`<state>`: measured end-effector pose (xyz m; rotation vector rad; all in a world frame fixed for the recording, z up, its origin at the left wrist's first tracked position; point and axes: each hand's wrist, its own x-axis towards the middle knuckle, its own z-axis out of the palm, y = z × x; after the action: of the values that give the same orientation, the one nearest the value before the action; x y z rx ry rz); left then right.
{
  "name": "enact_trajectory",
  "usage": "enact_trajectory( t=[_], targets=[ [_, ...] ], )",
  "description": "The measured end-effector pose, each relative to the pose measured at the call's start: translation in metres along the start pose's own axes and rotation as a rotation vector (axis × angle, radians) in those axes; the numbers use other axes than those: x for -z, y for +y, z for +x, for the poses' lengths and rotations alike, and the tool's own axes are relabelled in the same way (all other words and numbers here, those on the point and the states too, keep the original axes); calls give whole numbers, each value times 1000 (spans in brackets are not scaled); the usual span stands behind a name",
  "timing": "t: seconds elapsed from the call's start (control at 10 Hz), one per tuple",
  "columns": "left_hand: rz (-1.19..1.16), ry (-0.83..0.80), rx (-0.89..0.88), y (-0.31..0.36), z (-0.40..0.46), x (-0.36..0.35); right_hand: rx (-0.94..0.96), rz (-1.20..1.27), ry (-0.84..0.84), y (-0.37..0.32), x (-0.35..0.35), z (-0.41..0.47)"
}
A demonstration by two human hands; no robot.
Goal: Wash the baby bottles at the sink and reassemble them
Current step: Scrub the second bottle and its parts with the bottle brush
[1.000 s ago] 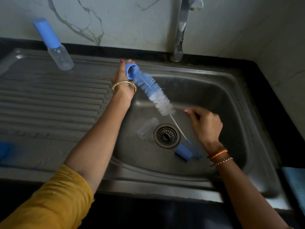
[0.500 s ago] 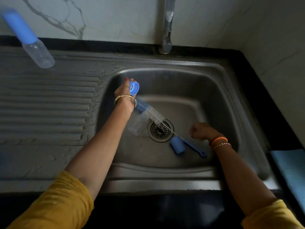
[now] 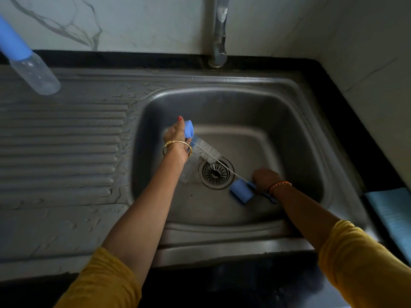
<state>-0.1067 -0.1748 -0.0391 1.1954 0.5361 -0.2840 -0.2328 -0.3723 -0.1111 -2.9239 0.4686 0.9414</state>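
Blue ring: pinched by left hand
Bottle brush: bristles up-left, handle down-right, gripped in right hand

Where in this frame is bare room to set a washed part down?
The ribbed steel drainboard is free between the clear bottle with the blue cap and the sink basin. The basin's back half near the tap is bare too. Around the drain it is crowded: brush, blue cylinder, both hands.
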Motion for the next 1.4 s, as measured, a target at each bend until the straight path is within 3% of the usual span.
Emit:
enact_trajectory(
  t=[0.2, 0.3, 0.5, 0.6, 0.7, 0.9, 1.0, 1.2, 1.3, 1.4],
  targets=[
    [-56, -41, -35, 22, 0, 10, -120, 247, 201, 14, 29, -14],
    [-56, -42, -78, 35, 0, 14, -156, 428, 395, 21, 49, -33],
    [-149, -112, -77, 72, -6, 12, -315, 555, 893, 14, 57, -83],
    [-280, -110, -72, 86, -5, 15, -323, 618, 1013, 13, 60, -96],
    [-203, -51, -86, 100, -7, 16, -256, 599, 1118, 15, 61, -101],
    [-246, -38, -145, 113, -4, 15, -169, 558, 1260, 16, 60, -107],
    [42, -19, -175, 109, 4, 21, -134, 548, 1291, 13, 60, -104],
    [93, 112, -215, 115, 11, 16, 30, 497, 1356, 10, 61, -102],
    [90, 44, -299, 107, 9, 10, 42, 492, 1312, 7, 62, -103],
    [84, -4, -426, 107, 5, 5, -121, 557, 1077, -3, 63, -104]
  ],
)
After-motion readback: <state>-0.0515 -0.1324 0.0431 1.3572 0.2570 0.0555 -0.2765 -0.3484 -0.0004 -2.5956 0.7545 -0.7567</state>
